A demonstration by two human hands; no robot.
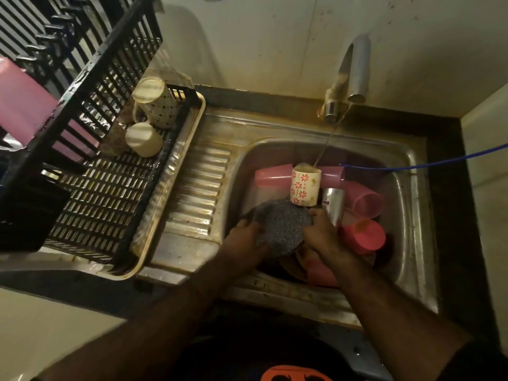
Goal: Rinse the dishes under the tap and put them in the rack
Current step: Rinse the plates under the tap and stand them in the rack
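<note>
Water runs from the tap [354, 72] into a white mug with red flowers [305, 185] standing in the sink [409, 215]. Below the mug I hold a dark speckled pan lid or plate [283, 225] with both hands. My left hand [244, 237] grips its left edge. My right hand [324, 237] grips its right edge. Several pink plastic cups [362, 235] and a steel tumbler [334, 204] lie in the basin around it. The black dish rack [110, 188] stands to the left on the drainboard.
In the rack sit a dotted mug [155, 103] and a cream cup [143, 138], both upside down, with a pink container [22, 105] behind. A blue hose [428, 163] crosses the sink's right side. A ribbed drainboard [198, 193] lies between rack and basin.
</note>
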